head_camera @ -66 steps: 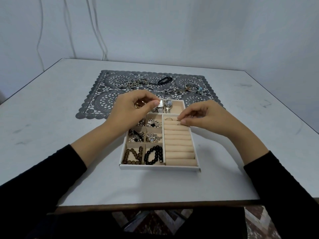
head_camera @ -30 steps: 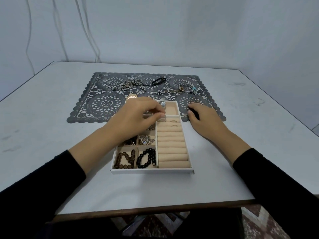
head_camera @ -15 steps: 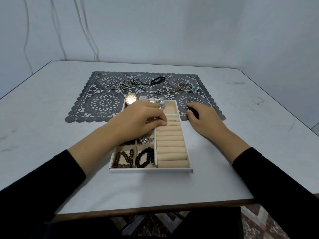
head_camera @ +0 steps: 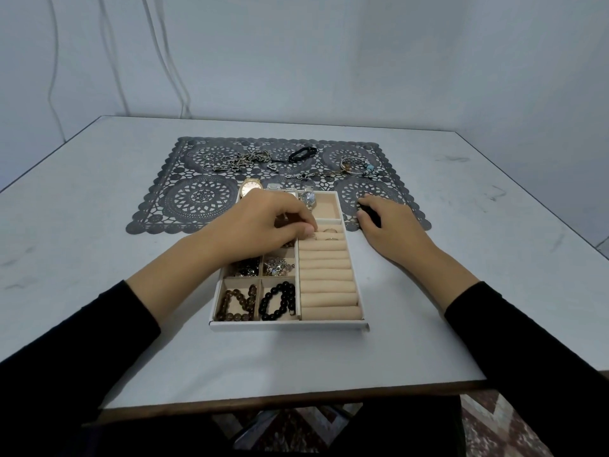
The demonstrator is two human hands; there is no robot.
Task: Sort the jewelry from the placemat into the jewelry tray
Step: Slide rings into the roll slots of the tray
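Note:
The white jewelry tray [head_camera: 286,324] with beige lining stands on the table, its far end on the dark lace placemat [head_camera: 197,199]. My left hand [head_camera: 260,225] reaches over the tray, thumb and forefinger pinched together on a small ring at the top of the ring rolls [head_camera: 326,275]. Two rings [head_camera: 331,231] sit in the far slots. My right hand [head_camera: 385,225] rests loosely curled on the table beside the tray's right wall. A gold watch [head_camera: 250,188] and a silver watch [head_camera: 308,198] lie at the tray's far end.
On the placemat lie tangled chains and rings [head_camera: 240,159], a black band [head_camera: 301,154], bangles with a turquoise bead [head_camera: 357,166] and a thin chain [head_camera: 306,174]. Tray compartments hold a brown bead bracelet [head_camera: 237,301], a black bead bracelet [head_camera: 278,300] and small silver pieces [head_camera: 278,267].
My right hand left the ring rolls and settled on the table right of the tray. My left hand came down to the top ring slots, uncovering the gold watch.

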